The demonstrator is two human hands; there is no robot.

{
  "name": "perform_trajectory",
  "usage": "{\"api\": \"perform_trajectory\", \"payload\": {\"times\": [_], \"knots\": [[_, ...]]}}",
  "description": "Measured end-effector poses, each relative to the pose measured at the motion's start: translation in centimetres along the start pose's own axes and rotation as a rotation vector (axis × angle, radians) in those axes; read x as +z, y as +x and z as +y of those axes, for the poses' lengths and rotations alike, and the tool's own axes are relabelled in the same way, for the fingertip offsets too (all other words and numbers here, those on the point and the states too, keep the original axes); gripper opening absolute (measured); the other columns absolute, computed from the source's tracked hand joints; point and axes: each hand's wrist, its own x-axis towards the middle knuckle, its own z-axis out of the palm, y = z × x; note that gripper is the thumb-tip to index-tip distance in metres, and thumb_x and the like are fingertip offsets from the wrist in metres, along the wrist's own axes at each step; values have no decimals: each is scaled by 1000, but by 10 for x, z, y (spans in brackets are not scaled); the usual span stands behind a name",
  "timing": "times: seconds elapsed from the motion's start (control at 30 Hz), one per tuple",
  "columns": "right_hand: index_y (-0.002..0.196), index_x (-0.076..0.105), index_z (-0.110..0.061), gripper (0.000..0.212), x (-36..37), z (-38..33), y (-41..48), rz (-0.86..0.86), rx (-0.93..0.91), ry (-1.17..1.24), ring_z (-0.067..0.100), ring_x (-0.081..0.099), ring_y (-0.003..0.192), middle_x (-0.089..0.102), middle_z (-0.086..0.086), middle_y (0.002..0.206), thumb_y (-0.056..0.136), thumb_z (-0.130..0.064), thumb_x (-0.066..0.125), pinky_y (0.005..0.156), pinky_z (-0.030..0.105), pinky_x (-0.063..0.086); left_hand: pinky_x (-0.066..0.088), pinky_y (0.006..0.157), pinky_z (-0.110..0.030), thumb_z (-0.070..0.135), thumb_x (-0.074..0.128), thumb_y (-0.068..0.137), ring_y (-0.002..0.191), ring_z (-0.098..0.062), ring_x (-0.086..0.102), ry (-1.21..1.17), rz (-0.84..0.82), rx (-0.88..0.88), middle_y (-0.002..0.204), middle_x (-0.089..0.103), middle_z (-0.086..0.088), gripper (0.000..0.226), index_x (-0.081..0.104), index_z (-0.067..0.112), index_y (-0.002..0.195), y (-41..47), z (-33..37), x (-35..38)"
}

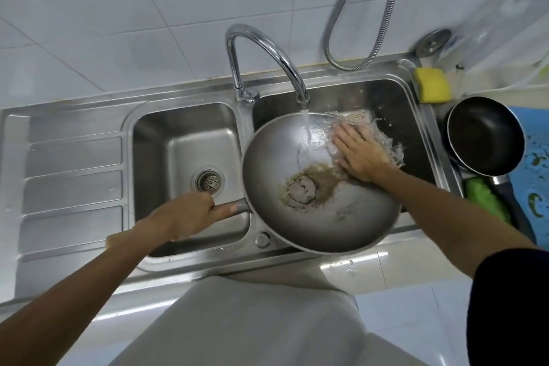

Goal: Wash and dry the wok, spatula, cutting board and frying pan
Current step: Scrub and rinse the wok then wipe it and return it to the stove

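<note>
OK, double-bowl steel sink (74, 116). The left bowl (184, 134) has a drain strainer (209, 181) at its bottom. The wok (341, 217) sits tilted over the right bowl (386, 104), its near rim overhanging the sink's front edge. The faucet (267, 50) is running, and its water stream (306, 128) lands inside the wok on the far side.

Wok contents: a brown, murky puddle with a darker ring in it, low in the middle. The rest of the grey metal interior is wet, with a few streaks.

The left hand (184, 214) is wrapped around the wok handle (237, 206), thumb lying along the top, forearm coming in from lower left. The right hand (359, 154) is flat, with fingers straight and spread, pressing a pale, stringy scrubbing pad (383, 134) against the wok's far-right inner wall and rim. The pad sticks out past the fingers and over the rim.

Off to the right, a black non-stick frying pan (487, 134) is upright on a blue mat (531, 175) on the surface, well apart from the wok. A yellow sponge (432, 85) sits on the sink's back-right corner. There's something green (484, 196) beside the pan handle; I can't tell what it is.
</note>
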Motion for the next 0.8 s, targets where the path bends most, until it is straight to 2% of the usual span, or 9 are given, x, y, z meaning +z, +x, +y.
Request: {"api": "perform_trajectory", "payload": {"times": [0.1,0.2,0.27,0.33,0.43,0.5,0.67,0.73,0.8], "knots": [[159,-9,-16,73,3,19,-21,-53,26,-55,35,-7,154,-13,8,168,103,-56,16,123,56,4,35,36,-16,79,32,87,29,-8,45,3,-1,3,58,59,-14,95,64,-10,88,5,-4,-2],[160,-3,-11,82,-1,19,-40,-20,186,236,39,5,153,-6,18,167,102,-41,46,124,51,12,35,35,-15,81,34,87,29,-8,46,-22,-5,-9,66,67,-16,94,67,-6,88,12,-8,0],[160,1,-11,90,-1,20,-54,77,404,536,42,20,149,3,20,166,96,-28,62,120,52,24,33,33,-13,83,36,85,27,-8,47,-72,-2,-26,52,64,-6,94,67,-5,81,16,-11,4],[160,8,-13,89,-1,22,-68,68,663,926,41,37,141,23,20,162,93,-23,66,112,53,36,35,33,-16,87,37,82,28,-12,49,-133,-5,-47,43,58,-2,94,66,-3,75,18,-13,11],[146,45,-4,59,-5,20,-87,-5,904,1639,34,62,112,64,14,126,90,-8,64,87,44,55,37,34,-19,94,37,74,31,-18,50,-252,-24,-77,46,60,-6,97,64,1,71,18,-15,22],[133,60,-10,45,-8,13,-97,-1,953,1909,34,65,103,69,15,115,89,-1,57,77,42,55,38,34,-20,98,36,70,31,-19,51,-281,-20,-86,44,58,-6,100,63,2,69,18,-15,29],[113,71,-30,45,-22,-1,-110,194,994,2034,32,65,98,69,9,110,86,1,52,68,40,55,46,38,-25,101,37,66,35,-27,56,-301,-8,-91,51,63,-16,104,64,1,67,22,-22,45],[105,72,-34,44,-26,-2,-116,217,1006,2017,32,65,99,68,8,111,84,0,53,73,44,57,52,47,-33,102,35,66,41,-30,61,-296,-8,-89,55,66,-16,104,65,2,69,23,-23,50],[97,74,-33,42,-30,1,-122,248,1030,1994,33,65,99,69,9,110,80,0,54,80,51,58,53,52,-32,101,34,67,49,-28,66,-279,-19,-80,58,69,-10,100,68,7,71,27,-21,55]]}}
